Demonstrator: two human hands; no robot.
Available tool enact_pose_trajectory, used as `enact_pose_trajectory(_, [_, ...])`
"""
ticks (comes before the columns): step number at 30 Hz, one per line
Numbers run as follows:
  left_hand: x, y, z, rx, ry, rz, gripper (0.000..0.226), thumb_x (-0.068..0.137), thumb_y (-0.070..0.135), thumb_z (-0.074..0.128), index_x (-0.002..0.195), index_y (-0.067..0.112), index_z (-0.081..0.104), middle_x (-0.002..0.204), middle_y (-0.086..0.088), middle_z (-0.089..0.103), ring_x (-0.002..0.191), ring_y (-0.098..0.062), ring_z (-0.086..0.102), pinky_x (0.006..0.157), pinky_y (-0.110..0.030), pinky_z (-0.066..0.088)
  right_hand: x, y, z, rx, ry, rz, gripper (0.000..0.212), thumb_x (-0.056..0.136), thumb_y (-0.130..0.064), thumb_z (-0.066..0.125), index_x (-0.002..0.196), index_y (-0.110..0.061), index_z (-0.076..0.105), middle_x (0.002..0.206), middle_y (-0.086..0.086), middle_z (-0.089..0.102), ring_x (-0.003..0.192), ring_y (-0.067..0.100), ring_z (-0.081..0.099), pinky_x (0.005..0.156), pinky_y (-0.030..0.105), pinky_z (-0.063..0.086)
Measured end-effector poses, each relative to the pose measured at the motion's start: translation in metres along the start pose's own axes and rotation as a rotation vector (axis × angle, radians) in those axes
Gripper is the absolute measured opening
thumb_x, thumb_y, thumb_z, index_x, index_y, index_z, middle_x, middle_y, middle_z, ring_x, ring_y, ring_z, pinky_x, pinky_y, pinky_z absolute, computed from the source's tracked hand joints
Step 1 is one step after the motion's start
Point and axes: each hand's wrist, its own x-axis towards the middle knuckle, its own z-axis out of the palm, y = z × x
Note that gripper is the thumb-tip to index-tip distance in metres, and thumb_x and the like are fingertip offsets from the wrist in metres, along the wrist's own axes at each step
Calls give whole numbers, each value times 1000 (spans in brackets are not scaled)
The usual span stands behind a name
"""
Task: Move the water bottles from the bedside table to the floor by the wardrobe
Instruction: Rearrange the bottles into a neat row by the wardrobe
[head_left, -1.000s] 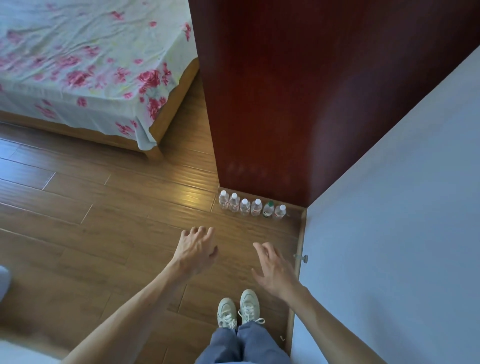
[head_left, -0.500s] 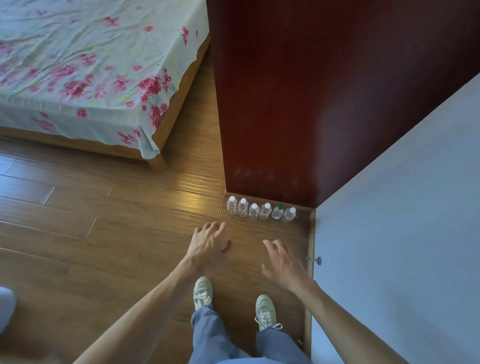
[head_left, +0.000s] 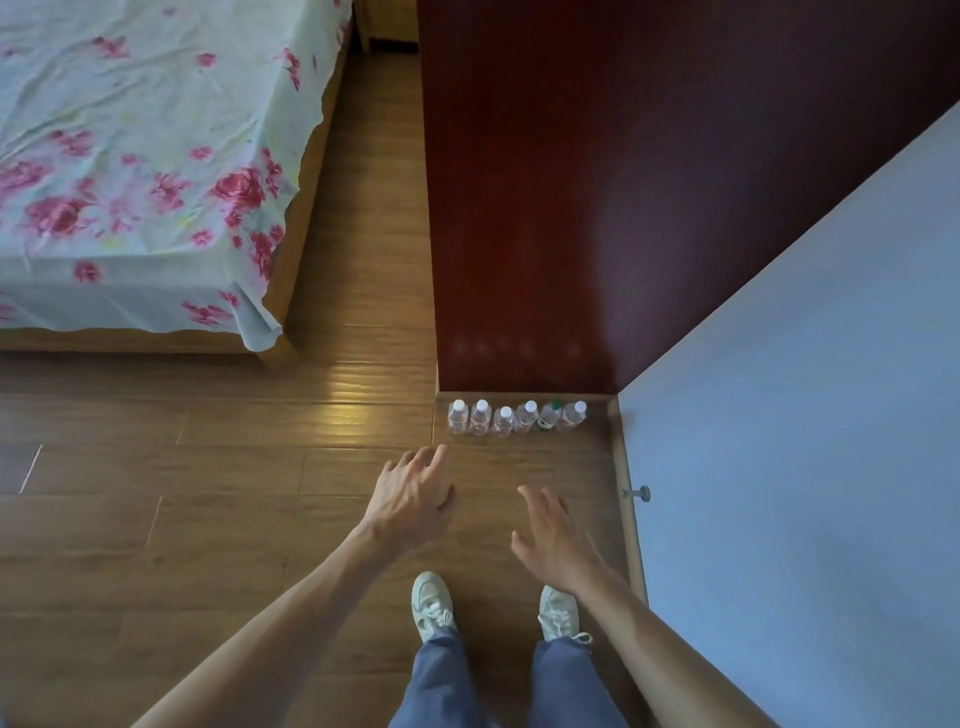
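Several small clear water bottles (head_left: 517, 417) stand upright in a row on the wooden floor, tight against the foot of the dark red wardrobe (head_left: 597, 208). Most have white caps; one has a green cap (head_left: 555, 405). My left hand (head_left: 413, 496) hovers over the floor just in front of the row's left end, fingers apart and holding nothing. My right hand (head_left: 556, 535) is lower and to the right, also spread and holding nothing. Neither hand touches a bottle.
A bed with a flowered sheet (head_left: 145, 171) fills the upper left. A pale wall (head_left: 805, 467) runs along the right, with a doorstop peg (head_left: 640, 493) near its base. My shoes (head_left: 431, 603) stand on the wooden floor (head_left: 208, 519) below the hands.
The view has shifted so the bottles and wardrobe sit further right and lower. My feet have moved apart. Both hands stay spread, holding nothing.
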Motion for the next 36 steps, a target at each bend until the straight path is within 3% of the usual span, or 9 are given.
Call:
enact_pose_trajectory(5, [7,-7,5,3,-37,56,36,81,27,56,113,13,49,105,-6,65,96,-30,63,73,-43,53,-2,-2,6,44,17,45,69,99,-40,47,155,-14,16,158,8,28,143,25,34,111,38,39])
enact_pose_trajectory(11, [14,-9,17,-1,-73,43,24,80,23,55,102,12,54,99,-5,63,90,-28,62,69,-41,54,-1,5,11,60,46,55,63,99,-37,49,150,-13,24,150,8,38,135,25,42,105,35,43])
enact_pose_trajectory(20, [28,-13,38,21,-99,-39,27,78,21,52,102,11,55,98,-5,59,87,-26,59,63,-40,53,26,16,24,76,-69,32,67,100,-37,44,155,-13,15,154,6,30,139,24,37,110,34,37])
enact_pose_trajectory(29, [52,-26,98,5,-97,-96,34,78,25,36,103,11,53,97,-5,57,84,-24,57,62,-37,53,72,50,50,79,-115,-18,65,100,-36,45,155,-15,18,154,4,30,139,22,36,103,33,42])
enact_pose_trajectory(36, [77,-50,158,-20,-81,-139,33,75,21,46,106,10,53,96,-6,56,82,-26,57,61,-39,53,121,78,82,25,-150,-62,66,99,-34,47,155,-14,19,151,5,34,136,23,37,104,35,43])
